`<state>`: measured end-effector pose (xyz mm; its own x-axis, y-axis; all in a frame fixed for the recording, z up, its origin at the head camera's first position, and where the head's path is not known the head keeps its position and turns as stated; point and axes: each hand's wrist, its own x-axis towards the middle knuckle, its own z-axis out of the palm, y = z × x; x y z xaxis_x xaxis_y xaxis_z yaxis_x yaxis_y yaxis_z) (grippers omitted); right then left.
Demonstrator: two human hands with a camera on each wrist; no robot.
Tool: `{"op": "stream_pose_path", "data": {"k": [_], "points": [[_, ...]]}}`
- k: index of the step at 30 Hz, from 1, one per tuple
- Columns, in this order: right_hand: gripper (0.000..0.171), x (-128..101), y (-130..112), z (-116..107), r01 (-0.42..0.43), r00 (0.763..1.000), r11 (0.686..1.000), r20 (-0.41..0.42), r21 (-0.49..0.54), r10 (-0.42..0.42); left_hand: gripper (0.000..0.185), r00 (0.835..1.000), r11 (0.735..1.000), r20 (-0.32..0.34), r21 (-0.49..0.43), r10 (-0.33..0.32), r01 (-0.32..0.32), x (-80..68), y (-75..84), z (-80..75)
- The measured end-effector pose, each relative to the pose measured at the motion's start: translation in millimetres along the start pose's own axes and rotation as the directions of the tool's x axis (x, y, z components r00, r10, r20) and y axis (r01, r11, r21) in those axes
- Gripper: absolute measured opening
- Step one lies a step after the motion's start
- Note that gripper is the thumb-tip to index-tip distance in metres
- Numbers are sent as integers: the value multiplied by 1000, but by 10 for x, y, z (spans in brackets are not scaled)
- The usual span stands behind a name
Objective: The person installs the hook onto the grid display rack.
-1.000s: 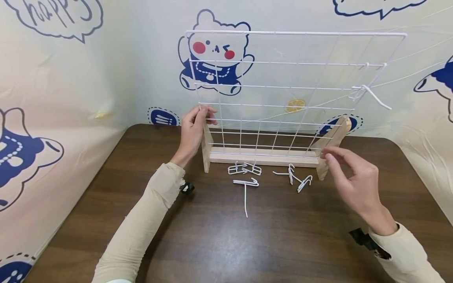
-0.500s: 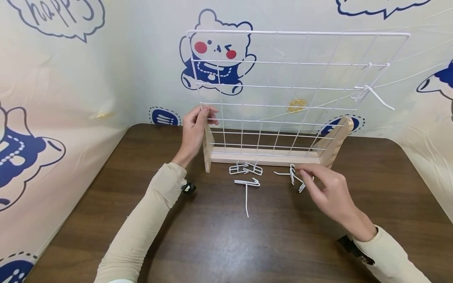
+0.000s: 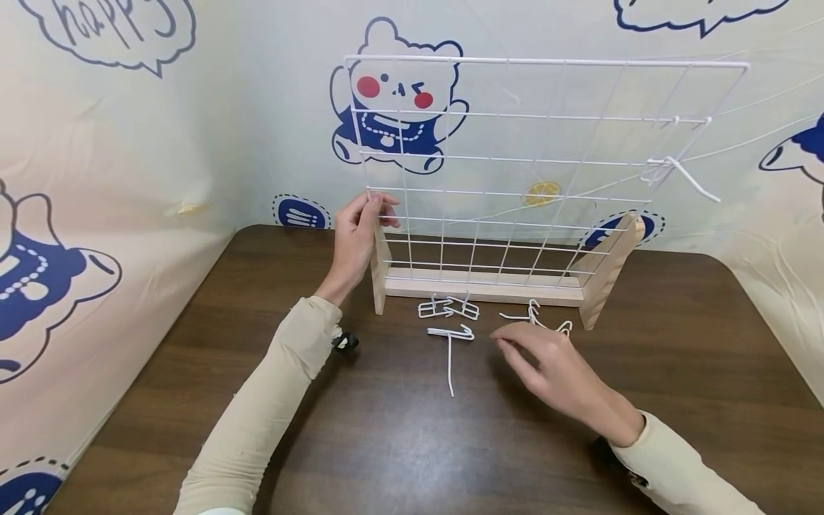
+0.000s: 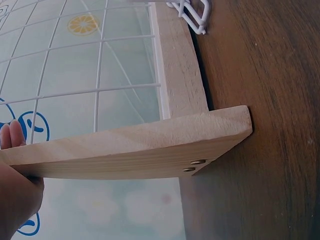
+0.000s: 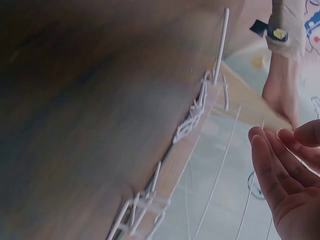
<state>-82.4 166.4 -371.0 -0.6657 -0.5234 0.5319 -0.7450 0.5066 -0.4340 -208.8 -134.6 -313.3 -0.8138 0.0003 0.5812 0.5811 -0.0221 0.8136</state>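
At the back of the worktop (image 3: 399, 429), a white wire grid panel (image 3: 547, 62) stands in a wooden stand whose left side piece (image 3: 380, 286) is gripped near its top by the left hand (image 3: 356, 236), the thumb in front and fingers behind, probably to steady it. One white hook (image 3: 692, 179) hangs at the panel's right edge, its prong outward. The loose hooks lie just in front of the base bar (image 3: 483, 291), seemingly for easy reach: a T-shaped hook (image 3: 450, 357), a tangled pair (image 3: 435, 309) behind it, and more hooks (image 3: 533, 313) to the right. The right hand (image 3: 552, 361) holds nothing; its fingers are loosely extended, slightly apart from the thumb, between the T-shaped hook and the right-hand ones.

A second ago this hand was beside the right side piece; it has since moved left. The left hand's grip and the loose hooks look unchanged.
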Motion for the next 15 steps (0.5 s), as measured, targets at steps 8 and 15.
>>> {"op": "stream_pose_path", "data": {"k": [8, 15], "points": [[16, 62, -83, 187, 53, 994, 998, 96, -20, -51, 34, 1000, 1000, 1, -20, 1, -1, 4, -15, 3], [14, 128, -146, 311, 77, 980, 996, 187, -41, -68, 34, 1000, 1000, 1, -11, 4, -4, 1, -11, -2]]}}
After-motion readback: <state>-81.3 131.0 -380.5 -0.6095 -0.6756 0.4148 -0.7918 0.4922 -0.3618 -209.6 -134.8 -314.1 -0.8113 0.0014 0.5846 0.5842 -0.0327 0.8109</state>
